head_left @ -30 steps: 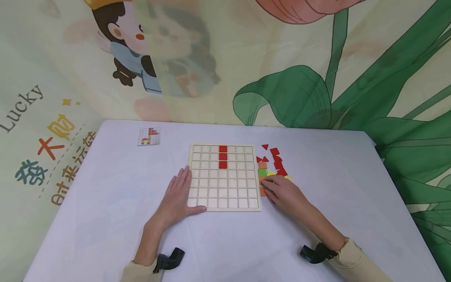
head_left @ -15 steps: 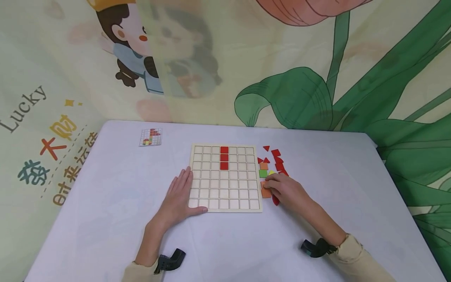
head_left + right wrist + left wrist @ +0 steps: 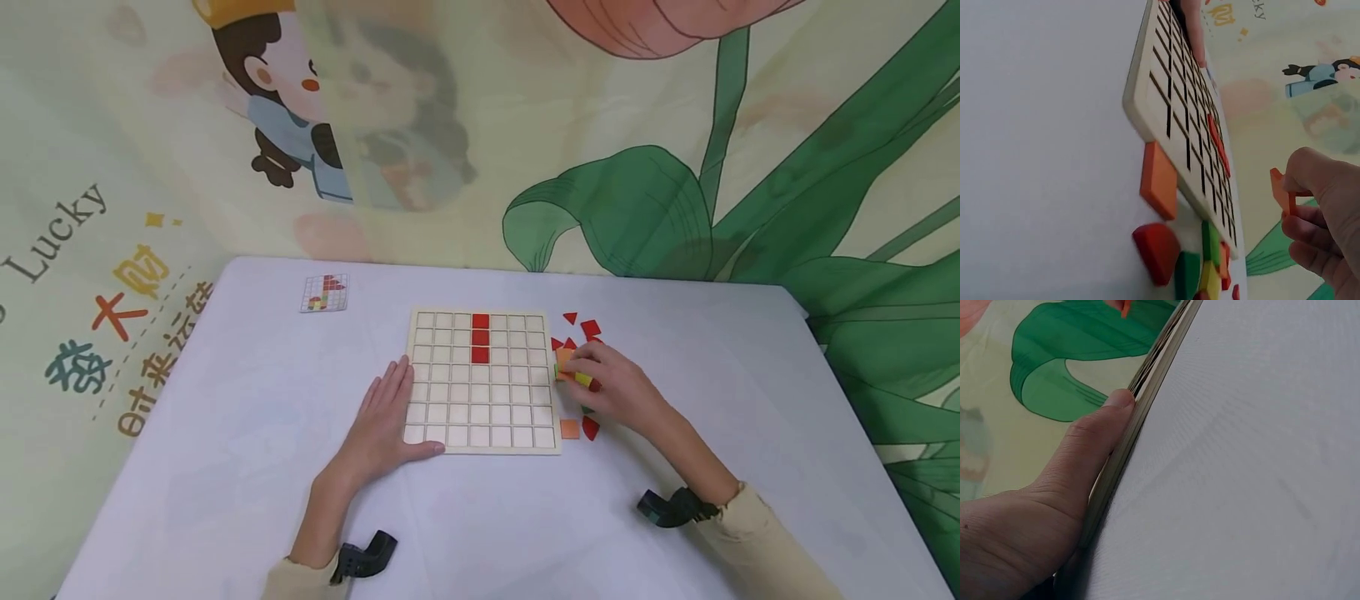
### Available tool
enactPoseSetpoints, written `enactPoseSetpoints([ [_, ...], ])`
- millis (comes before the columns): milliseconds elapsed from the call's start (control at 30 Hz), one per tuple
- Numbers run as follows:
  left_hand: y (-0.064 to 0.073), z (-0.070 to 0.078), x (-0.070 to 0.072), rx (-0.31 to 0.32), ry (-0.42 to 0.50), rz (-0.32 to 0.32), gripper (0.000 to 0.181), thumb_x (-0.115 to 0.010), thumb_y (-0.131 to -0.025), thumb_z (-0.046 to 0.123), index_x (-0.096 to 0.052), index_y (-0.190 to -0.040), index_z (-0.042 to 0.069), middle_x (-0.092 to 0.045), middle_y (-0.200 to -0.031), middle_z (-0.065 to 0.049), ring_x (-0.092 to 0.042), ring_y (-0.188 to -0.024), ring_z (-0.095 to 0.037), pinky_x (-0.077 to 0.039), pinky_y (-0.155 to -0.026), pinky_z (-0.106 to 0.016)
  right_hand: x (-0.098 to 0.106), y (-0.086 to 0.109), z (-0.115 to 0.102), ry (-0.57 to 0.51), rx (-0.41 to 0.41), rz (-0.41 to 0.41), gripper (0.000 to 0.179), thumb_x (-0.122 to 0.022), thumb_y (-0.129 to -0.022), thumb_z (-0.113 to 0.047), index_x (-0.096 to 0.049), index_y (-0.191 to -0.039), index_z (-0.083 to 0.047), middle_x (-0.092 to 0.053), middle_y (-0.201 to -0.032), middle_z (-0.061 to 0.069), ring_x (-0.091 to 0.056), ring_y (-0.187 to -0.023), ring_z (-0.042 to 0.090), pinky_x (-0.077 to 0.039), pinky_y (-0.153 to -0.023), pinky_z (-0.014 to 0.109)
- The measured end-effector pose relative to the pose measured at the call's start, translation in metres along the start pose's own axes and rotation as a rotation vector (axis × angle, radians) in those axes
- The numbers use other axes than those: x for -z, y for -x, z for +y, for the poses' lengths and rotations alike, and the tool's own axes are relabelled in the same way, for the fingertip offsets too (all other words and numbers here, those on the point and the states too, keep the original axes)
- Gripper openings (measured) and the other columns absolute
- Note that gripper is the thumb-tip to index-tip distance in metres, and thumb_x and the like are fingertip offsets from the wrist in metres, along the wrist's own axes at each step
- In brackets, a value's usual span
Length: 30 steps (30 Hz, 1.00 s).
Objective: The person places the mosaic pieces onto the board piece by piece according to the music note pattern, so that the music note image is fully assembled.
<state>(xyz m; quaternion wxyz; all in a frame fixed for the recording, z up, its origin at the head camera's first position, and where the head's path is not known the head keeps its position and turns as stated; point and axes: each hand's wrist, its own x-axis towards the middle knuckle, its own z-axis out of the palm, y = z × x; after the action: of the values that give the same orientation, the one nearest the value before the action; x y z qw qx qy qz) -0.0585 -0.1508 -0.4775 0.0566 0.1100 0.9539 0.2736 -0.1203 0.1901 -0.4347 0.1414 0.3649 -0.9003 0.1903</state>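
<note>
Left hand (image 3: 381, 417), unmoved since half a second ago, lies with fingers outstretched along the left edge of the pale grid board (image 3: 480, 408), thumb on its near rim. To the board's right (where an orange square tile (image 3: 570, 429) has slid toward the near corner), the right hand (image 3: 615, 385) has lifted and pinches another orange tile (image 3: 1282, 194) in its fingertips, above the loose red, green and yellow pieces (image 3: 1210, 244).

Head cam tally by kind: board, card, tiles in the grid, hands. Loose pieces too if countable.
Board: 1
Card: 1
Red tiles in the grid: 3
Left hand and right hand: 2
Total: 7
Loose pieces: not countable, partly hidden by the right hand
</note>
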Motion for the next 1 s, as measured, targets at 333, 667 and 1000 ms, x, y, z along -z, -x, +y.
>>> enactPoseSetpoints([
  [333, 0.002, 0.001, 0.0, 0.017, -0.025, -0.014, 0.121, -0.08, -0.071, 0.054, -0.011, -0.155, 0.001, -0.007, -0.165, -0.014, -0.004, -0.153, -0.032, -0.01, -0.124, -0.051, -0.026, -0.052, -0.032, -0.049, 0.175, -0.259, 0.023, -0.078, -0.082, -0.024, -0.076, -0.103, -0.016, -0.068, -0.098, -0.001, -0.062, -0.087, 0.012, -0.054, -0.07, 0.016],
  [667, 0.001, 0.002, 0.0, 0.013, -0.052, -0.019, 0.121, -0.078, -0.071, 0.056, -0.011, -0.155, 0.0, -0.007, -0.165, -0.014, -0.004, -0.153, -0.032, -0.01, -0.124, -0.05, -0.046, -0.079, -0.043, -0.016, 0.113, -0.33, 0.021, -0.073, -0.087, -0.026, -0.074, -0.104, -0.013, -0.068, -0.101, 0.0, -0.061, -0.09, 0.012, -0.056, -0.079, 0.02],
  [1000, 0.001, 0.003, 0.003, 0.007, -0.043, -0.023, 0.119, -0.077, -0.073, 0.056, -0.011, -0.155, 0.0, -0.006, -0.165, -0.015, -0.004, -0.153, -0.033, -0.01, -0.124, -0.051, -0.052, -0.087, -0.052, -0.1, 0.1, -0.373, 0.016, -0.068, -0.091, -0.019, -0.072, -0.104, -0.009, -0.063, -0.105, 0.004, -0.057, -0.095, 0.015, -0.055, -0.083, 0.023],
])
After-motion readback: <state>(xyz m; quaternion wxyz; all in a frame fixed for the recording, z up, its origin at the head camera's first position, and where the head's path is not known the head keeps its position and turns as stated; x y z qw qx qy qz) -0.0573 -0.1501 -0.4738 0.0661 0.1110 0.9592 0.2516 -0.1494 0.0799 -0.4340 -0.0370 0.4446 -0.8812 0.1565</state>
